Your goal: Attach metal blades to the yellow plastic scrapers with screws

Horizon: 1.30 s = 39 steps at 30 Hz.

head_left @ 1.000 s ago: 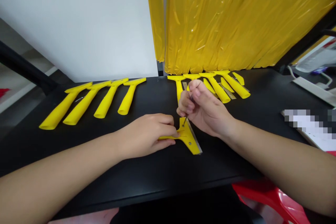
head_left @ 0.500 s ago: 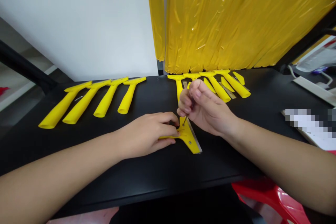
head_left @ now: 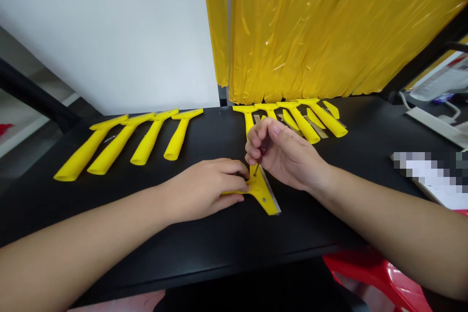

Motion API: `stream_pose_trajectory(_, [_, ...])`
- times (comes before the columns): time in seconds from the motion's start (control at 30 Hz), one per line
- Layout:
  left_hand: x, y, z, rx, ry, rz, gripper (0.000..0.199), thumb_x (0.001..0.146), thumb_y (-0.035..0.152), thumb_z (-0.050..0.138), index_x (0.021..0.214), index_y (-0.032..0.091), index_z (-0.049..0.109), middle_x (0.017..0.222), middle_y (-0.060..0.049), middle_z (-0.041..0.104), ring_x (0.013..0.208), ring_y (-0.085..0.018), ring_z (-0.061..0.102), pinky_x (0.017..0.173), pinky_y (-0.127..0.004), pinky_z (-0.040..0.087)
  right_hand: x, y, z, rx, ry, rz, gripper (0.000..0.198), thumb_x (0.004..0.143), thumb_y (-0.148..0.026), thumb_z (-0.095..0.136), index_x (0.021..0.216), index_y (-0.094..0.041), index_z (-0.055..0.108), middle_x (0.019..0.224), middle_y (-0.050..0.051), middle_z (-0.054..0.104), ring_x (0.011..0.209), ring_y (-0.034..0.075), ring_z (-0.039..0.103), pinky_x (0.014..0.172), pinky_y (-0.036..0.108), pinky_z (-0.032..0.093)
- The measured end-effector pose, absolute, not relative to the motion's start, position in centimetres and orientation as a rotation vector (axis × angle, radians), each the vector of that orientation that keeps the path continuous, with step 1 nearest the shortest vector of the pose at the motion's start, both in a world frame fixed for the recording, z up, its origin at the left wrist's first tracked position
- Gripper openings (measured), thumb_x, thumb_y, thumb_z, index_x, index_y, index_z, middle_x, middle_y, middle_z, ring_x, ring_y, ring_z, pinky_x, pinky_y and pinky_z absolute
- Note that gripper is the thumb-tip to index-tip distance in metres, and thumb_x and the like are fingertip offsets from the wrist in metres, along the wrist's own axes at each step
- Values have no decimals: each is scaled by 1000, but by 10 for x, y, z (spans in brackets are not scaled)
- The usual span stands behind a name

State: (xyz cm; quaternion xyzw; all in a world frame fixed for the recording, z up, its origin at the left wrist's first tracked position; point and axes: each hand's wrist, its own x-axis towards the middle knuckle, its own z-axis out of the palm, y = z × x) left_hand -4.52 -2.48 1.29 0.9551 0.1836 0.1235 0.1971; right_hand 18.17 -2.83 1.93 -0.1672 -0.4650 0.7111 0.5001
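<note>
A yellow scraper (head_left: 263, 195) with a metal blade along its right edge lies flat on the black table (head_left: 204, 248). My left hand (head_left: 212, 186) is closed around its handle, pressing it to the surface. My right hand (head_left: 280, 153) has its fingers curled around a small screwdriver (head_left: 260, 160) with a dark red handle. The thin shaft points down and its tip meets a screw in the upper part of the scraper's head. A second screw (head_left: 264, 200) shows lower on the head. Part of the screwdriver handle is hidden by my fingers.
Several yellow scrapers (head_left: 142, 142) lie in a row at the back left. More scrapers (head_left: 300, 124), with loose yellow pieces and blades, lie behind my right hand. Yellow plastic film (head_left: 314, 29) hangs beyond the table, and a red stool (head_left: 393, 278) stands below at the right.
My right hand has lowered slightly and its fingers have shifted on the screwdriver, so more of the red handle shows. The left hand and the scraper have stayed in place.
</note>
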Motion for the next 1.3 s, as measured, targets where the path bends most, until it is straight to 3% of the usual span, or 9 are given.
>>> stream_pose_trajectory(0.1, [-45,-25,13,2682,507,348,18,103,25,66,116,23,77,123,-6,71,112,-21,70,101,-31,57,182,-25,19,-464,-1148,1739,41,102,-57,64,86,-20,71,73,-2,50,69,14,51,72,31,51])
stream_pose_trajectory(0.27, [-46,-25,14,2715,523,384,17,103,25,65,115,23,78,133,-8,69,115,-21,71,99,-30,58,190,-23,30,-509,-1073,1699,45,103,-65,55,94,-24,72,60,-6,33,54,13,35,63,30,47])
stream_pose_trajectory(0.4, [-50,-22,14,2754,535,425,15,103,22,64,113,22,76,145,-8,66,122,-23,70,105,-33,56,201,-25,40,-491,-1089,1672,37,104,-60,58,88,-27,59,63,-6,35,55,14,34,61,29,44])
stream_pose_trajectory(0.9, [-52,-13,20,2773,497,347,14,104,20,63,112,20,74,127,-9,76,111,-23,71,97,-35,56,196,-35,25,-261,-1205,1995,27,108,-46,51,91,-25,50,70,-4,39,63,15,31,66,30,30])
stream_pose_trajectory(1.1, [-51,-13,20,2757,495,349,10,103,19,63,106,20,73,122,-8,77,108,-22,71,95,-34,55,194,-34,19,-193,-1289,1890,21,109,-36,55,94,-24,48,76,-4,49,69,14,44,71,29,36])
stream_pose_trajectory(1.3, [-51,-12,20,2755,478,333,16,104,20,64,116,22,73,123,-6,78,110,-22,71,97,-34,55,200,-22,11,-175,-1560,1537,11,100,-25,72,96,-20,63,94,1,61,80,14,63,76,33,52])
